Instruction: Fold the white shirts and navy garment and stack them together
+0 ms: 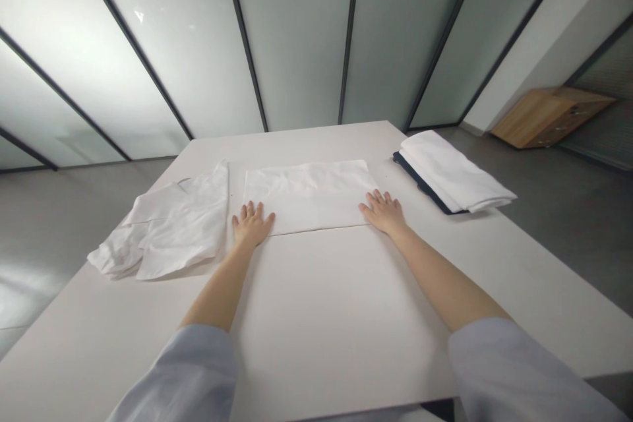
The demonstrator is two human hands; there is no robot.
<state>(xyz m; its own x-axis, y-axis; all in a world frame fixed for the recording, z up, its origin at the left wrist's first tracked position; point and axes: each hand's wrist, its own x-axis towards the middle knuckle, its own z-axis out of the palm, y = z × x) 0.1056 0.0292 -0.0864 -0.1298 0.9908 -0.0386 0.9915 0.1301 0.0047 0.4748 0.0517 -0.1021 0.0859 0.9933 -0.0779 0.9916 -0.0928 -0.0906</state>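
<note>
A white cloth (pixel 311 194), folded into a flat rectangle, lies before me in the middle of the table. My left hand (pixel 252 224) rests flat on its near left corner, fingers spread. At the near right corner, my right hand (pixel 383 211) lies palm down with its fingers apart. Neither hand grasps anything. To the left of the folded cloth is a loose, crumpled white garment (pixel 182 224). Over on the right, a folded white cloth (pixel 452 171) sits on top of a dark folded item (pixel 420 181), whose kind I cannot make out.
The white table (pixel 346 323) carries all the cloths. The crumpled garment reaches the table's left edge, and the folded pile sits at the right edge. Frosted glass panels (pixel 297 33) stand behind the table. A wooden cabinet (pixel 544 115) is on the floor at the far right.
</note>
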